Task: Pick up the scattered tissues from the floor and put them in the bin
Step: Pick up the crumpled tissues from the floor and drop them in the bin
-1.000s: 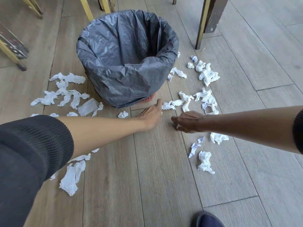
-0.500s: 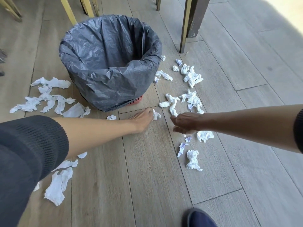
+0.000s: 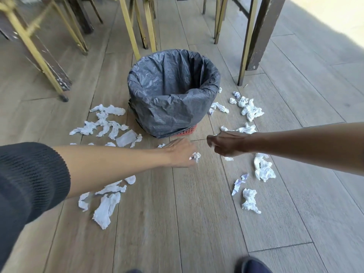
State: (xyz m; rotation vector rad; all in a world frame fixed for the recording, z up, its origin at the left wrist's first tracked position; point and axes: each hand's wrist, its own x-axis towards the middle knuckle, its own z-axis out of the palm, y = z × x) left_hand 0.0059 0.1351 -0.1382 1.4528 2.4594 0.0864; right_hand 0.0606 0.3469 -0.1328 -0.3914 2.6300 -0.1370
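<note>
A red basket bin (image 3: 187, 130) lined with a dark grey bag (image 3: 173, 91) stands on the wooden floor. My left hand (image 3: 180, 152) hovers just in front of the bin, closed on a small crumpled white tissue (image 3: 195, 156). My right hand (image 3: 226, 143) is a closed fist beside it, with bits of white tissue showing at its edges. Crumpled tissues lie scattered on the floor: a cluster left of the bin (image 3: 104, 125), a group under my left forearm (image 3: 106, 205), and more on the right (image 3: 263, 169), (image 3: 249, 109).
Yellow metal chair legs (image 3: 130, 26) and dark wooden table legs (image 3: 256, 36) stand behind the bin. More chair legs (image 3: 37, 54) rise at the far left. The toe of a dark shoe (image 3: 252, 266) shows at the bottom edge.
Both hands have lifted from the floor with tissues in them. The view has pulled back and up, so the bin looks farther away and more furniture legs show.
</note>
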